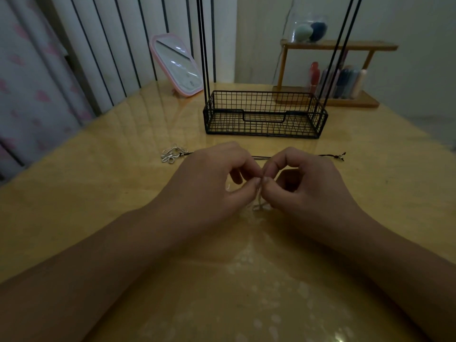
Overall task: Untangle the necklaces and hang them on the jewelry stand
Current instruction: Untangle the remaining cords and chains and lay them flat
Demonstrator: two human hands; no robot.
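At 10 o'clock from your hands lay the silver pendant [172, 154] of the black cord necklace [332, 156]. Your left hand [209, 178] and right hand [313, 183] pinched a pale necklace [259, 201] between them. At 12 o'clock stood the jewelry stand [265, 114].

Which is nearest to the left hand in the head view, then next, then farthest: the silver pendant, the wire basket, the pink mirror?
From the left hand:
1. Silver pendant, on the table just beyond the hand and to its left.
2. Wire basket, further back, right of the hand, at the foot of the stand.
3. Pink mirror, farthest, propped at the table's back edge.
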